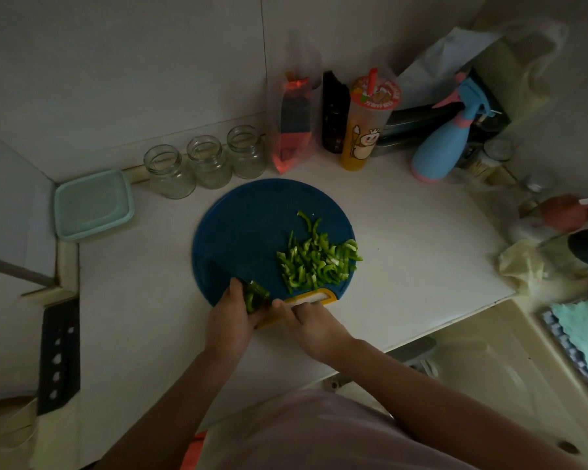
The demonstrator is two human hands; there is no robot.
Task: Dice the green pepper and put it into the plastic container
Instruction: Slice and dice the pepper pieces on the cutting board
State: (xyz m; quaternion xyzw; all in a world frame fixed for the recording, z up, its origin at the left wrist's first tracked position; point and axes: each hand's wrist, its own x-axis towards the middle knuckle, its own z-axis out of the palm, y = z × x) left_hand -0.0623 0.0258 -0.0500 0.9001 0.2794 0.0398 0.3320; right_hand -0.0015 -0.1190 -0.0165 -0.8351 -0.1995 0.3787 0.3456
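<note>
A round blue cutting board (245,225) lies in the middle of the white counter. On its right half is a loose pile of green pepper strips (316,259). At the board's near edge my left hand (230,317) grips a small bundle of pepper strips (253,298). My right hand (308,322) is beside it, curled round a knife handle with the forefinger stretched forward. The dark knife blade (252,283) reaches across the bundle and is dim. The plastic container (94,203), pale teal with its lid on, sits at the counter's back left corner.
Three empty glass jars (206,161) stand behind the board. A pouch, a dark bottle, a printed drink cup (367,123) and a blue spray bottle (445,144) line the back right. More clutter crowds the right edge. A dark knife block (58,354) stands at the left.
</note>
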